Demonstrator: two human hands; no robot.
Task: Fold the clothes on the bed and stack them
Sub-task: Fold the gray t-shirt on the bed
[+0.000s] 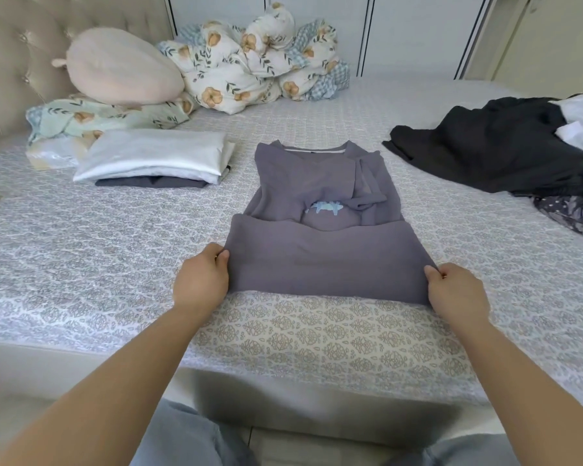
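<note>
Fingers of left hand (201,279) and right hand (456,289) pinch the grey shirt's (320,210) folded hem corners — shirt flat on bed (317,338), folded stack (155,159) left.

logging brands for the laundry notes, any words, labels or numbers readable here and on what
None can be read.
Grey shirt: a blue graphic on the chest, a picture with no letters that show.
Same shirt, folded-up lower part: a faint dark line, perhaps print, too blurred to read.

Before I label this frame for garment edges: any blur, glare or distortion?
Head view: wide-angle bending curves the bed edge and stretches both forearms; the grey shirt is sharp; soft even daylight; the white satin fold shows mild sheen, no glare.
</note>
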